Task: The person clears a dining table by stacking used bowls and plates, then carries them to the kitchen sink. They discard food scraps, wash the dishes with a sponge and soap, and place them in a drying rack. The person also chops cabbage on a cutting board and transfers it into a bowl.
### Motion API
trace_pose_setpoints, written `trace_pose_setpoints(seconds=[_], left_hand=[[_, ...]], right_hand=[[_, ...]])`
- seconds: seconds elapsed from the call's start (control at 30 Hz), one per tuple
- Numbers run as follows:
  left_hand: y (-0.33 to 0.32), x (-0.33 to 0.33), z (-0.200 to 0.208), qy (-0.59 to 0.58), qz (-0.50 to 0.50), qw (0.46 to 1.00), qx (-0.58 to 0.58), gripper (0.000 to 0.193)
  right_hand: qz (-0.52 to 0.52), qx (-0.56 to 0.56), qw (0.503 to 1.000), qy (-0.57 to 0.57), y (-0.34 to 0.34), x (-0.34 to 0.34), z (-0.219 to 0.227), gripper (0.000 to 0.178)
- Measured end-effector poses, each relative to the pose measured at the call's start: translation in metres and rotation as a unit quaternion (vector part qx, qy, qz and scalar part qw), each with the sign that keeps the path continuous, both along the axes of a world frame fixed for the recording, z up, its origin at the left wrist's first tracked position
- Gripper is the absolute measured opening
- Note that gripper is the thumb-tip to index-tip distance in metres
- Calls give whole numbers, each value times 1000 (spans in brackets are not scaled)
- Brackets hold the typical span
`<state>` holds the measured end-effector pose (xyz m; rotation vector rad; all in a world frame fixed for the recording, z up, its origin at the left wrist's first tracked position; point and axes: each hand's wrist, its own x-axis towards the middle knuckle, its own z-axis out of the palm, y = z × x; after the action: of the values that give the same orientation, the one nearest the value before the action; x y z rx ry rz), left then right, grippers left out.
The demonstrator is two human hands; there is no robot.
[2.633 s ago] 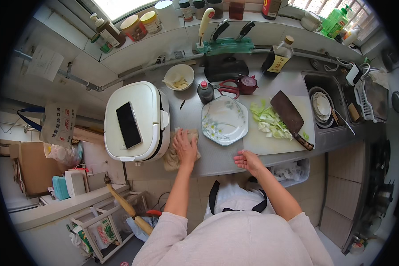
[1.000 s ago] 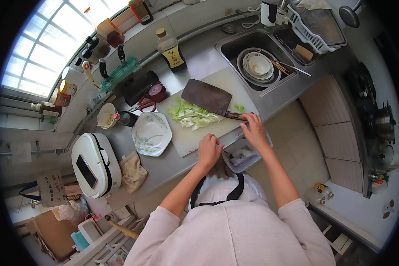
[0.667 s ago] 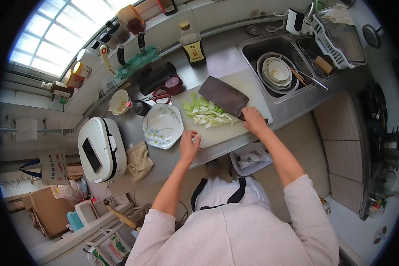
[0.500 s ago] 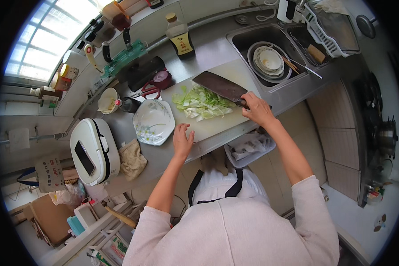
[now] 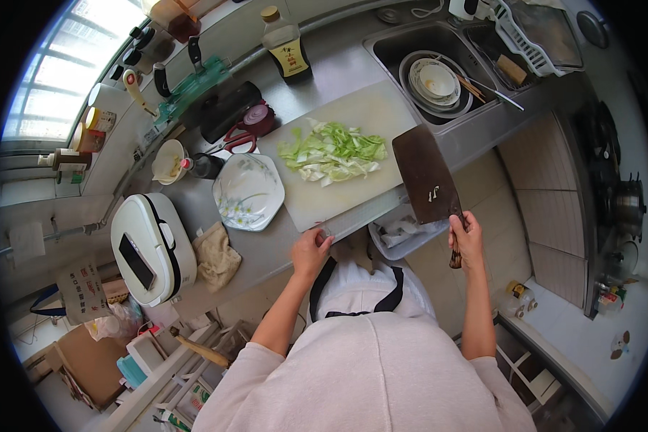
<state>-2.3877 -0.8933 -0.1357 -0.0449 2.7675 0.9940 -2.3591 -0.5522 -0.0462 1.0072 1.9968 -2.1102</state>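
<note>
My right hand [image 5: 468,243] is wrapped round the handle of a cleaver [image 5: 426,173]. The wide dark blade points away from me past the right edge of the white cutting board [image 5: 389,122], with a few pale bits stuck on its face. A loose heap of shredded cabbage [image 5: 333,153] lies across the middle of the board. At the near left corner of the board, my left hand [image 5: 309,253] has its fingers curled together; what they pinch, if anything, is hidden. Left of the board sits a flowered white plate [image 5: 249,193].
Red-handled scissors [image 5: 240,137], a cut red onion [image 5: 258,119] and a sauce bottle [image 5: 288,50] stand behind. A sink [image 5: 385,54] holds stacked bowls. Below the counter edge is a plastic bin [image 5: 396,248]. A white appliance [image 5: 169,248] and beige cloth [image 5: 216,255] lie left.
The cleaver has swung off the cabbage to the right and toward me, its blade now beyond the board. My left hand has moved slightly right and nearer, its fingers more curled.
</note>
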Motion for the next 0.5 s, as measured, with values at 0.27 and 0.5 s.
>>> trace_pose_setpoints(seconds=[0.27,0.5], left_hand=[[10,-8,-20,8,48,998,43,12],[5,-40,1,77,118,987,83,15]], right_hand=[[-90,-51,994,22,-7,30,-1,20],[-104,-47,993,16,3,45,-3,21]])
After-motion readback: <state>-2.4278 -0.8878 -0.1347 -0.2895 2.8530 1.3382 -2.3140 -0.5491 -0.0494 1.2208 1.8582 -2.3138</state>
